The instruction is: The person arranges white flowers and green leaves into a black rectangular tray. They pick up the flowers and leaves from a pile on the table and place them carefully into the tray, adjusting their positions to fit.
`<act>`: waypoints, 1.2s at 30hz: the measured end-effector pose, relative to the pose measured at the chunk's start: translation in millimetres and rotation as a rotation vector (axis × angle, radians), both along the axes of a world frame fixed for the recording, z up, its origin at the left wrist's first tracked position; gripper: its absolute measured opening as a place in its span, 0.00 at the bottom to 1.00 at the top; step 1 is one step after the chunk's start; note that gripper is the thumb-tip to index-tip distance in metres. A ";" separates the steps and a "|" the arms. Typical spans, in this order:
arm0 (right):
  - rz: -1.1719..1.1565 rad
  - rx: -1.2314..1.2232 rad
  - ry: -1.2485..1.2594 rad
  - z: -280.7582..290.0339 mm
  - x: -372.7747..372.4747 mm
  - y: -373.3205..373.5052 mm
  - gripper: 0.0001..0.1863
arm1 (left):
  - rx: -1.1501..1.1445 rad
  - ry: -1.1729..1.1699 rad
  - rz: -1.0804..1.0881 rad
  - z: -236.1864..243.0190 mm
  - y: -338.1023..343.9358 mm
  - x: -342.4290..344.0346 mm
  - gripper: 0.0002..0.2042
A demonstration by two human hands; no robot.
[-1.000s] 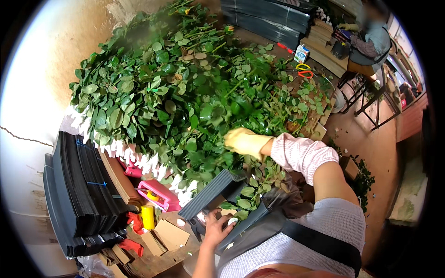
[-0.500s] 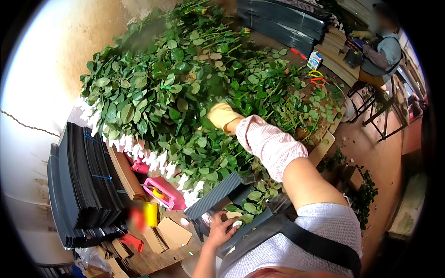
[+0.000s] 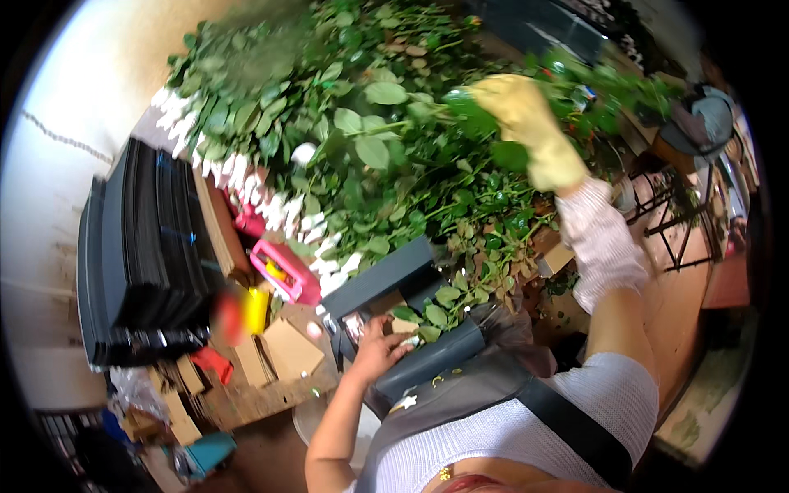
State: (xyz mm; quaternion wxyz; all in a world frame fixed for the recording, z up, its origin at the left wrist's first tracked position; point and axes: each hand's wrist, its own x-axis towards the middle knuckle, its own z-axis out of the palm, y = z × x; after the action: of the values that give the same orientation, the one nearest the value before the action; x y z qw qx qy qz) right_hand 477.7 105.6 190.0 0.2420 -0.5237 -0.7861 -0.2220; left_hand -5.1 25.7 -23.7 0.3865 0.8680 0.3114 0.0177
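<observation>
My right hand (image 3: 522, 115), in a yellow glove, is raised over the heap of leafy stems (image 3: 288, 99), its fingers closed on a leafy stem (image 3: 370, 131); motion blurs it. My left hand (image 3: 382, 345) is bare, with fingers apart, resting at a dark grey open holder (image 3: 378, 279) beside a short leafy sprig (image 3: 440, 308) and a small white bloom partly under the fingers. White-wrapped flower heads (image 3: 197, 156) line the left edge of the heap.
Dark stacked sheets (image 3: 148, 246), a pink caddy (image 3: 300, 283), a yellow roll (image 3: 256, 311) and cardboard pieces (image 3: 292, 349) cover the left of the worktable (image 3: 238, 403). A co-worker (image 3: 703, 115) sits at upper right near a metal-framed stand (image 3: 678, 222).
My gloved right hand has risen from within the heap toward upper right, lifting a leafy stem. My left hand stays at the grey holder. The whole view has shifted.
</observation>
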 end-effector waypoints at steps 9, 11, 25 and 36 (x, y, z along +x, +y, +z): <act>-0.129 -1.095 -0.067 -61.8 -77.0 -126.0 0.11 | -0.200 -0.246 0.324 -15.5 -7.0 -9.6 0.52; -0.421 -1.181 -0.152 -102.9 -75.4 -134.6 0.10 | -0.278 -0.246 0.439 -8.9 -17.5 -4.4 0.53; -0.251 -1.362 -0.054 -191.6 -45.0 -140.8 0.18 | -0.074 -0.063 0.141 2.9 -0.2 4.1 0.19; -0.331 -0.483 0.283 -110.6 -44.6 18.9 0.11 | -0.059 -0.199 0.143 -5.3 0.0 11.7 0.13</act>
State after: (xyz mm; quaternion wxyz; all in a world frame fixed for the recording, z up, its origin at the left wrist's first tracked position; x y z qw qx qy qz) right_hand 433.1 124.5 79.4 0.1782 -0.7124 -0.6787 0.0097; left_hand 6.6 25.7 -29.0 0.4386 0.8257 0.3330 0.1221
